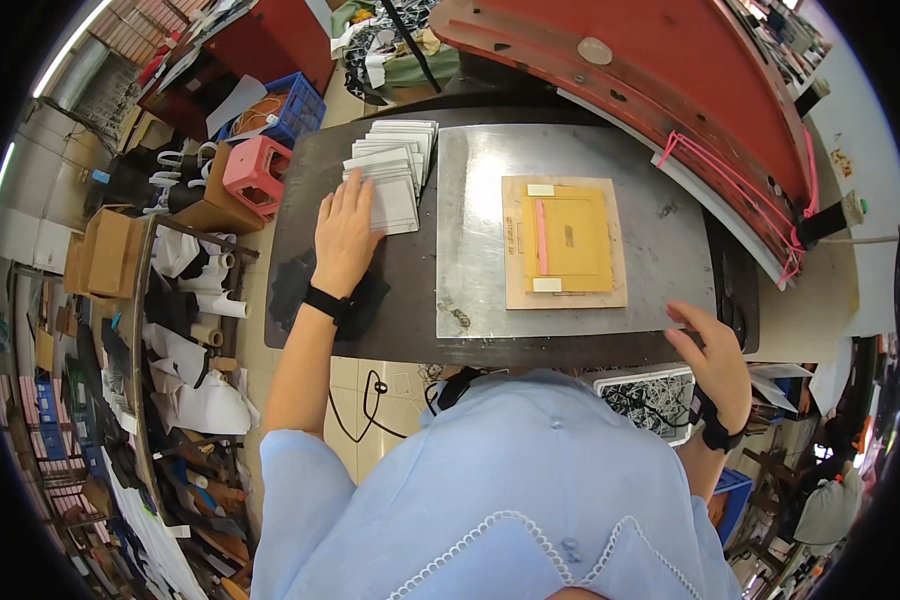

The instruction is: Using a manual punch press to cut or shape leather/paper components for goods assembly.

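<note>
My left hand (pixel 344 238) reaches over the left side of the dark table, its outstretched fingertips at the near edge of a fanned stack of pale grey-white rectangular pieces (pixel 390 207). Whether it grips one I cannot see; the fingers lie fairly flat. At the right, my right hand (pixel 715 358) hovers by the near edge of a metal sheet (pixel 475 230), thumb and fingers apart, holding nothing. On the sheet lies a wooden board (pixel 515 240) with a yellow plate (pixel 570 225) on top. The plate carries a pink strip (pixel 542 237) and two small white pads (pixel 547 285).
A red machine arm (pixel 660 80) overhangs the far right of the table, with pink cord on it. Dark cloth pieces (pixel 365 305) lie beside my left wrist. Beyond the table's left edge stand a pink stool (pixel 255 175) and a blue crate (pixel 300 110). A white tray (pixel 650 395) sits below the near edge.
</note>
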The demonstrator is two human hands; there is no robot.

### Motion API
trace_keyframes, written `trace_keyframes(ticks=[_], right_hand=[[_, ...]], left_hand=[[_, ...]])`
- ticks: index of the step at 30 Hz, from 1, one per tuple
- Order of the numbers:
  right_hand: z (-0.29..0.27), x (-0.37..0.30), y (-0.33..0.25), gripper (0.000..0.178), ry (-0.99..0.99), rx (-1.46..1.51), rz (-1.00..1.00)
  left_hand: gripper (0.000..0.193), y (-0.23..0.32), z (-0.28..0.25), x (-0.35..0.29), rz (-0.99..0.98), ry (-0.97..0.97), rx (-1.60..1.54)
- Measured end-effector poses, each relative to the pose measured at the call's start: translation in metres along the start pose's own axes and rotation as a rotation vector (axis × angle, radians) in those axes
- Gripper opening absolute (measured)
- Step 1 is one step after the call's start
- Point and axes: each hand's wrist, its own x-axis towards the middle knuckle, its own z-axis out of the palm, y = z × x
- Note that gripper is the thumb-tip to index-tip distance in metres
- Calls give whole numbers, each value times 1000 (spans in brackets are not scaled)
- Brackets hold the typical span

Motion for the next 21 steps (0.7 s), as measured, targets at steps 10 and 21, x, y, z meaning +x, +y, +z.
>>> trace_keyframes(ticks=[10,21], right_hand=[[48,41,-35,32,-133,259,-184],[72,80,-20,31,-184,714,108]], left_hand=[[15,56,-79,5,-426,207,-1026],[17,165,-43,0,-459,-335,-1665]])
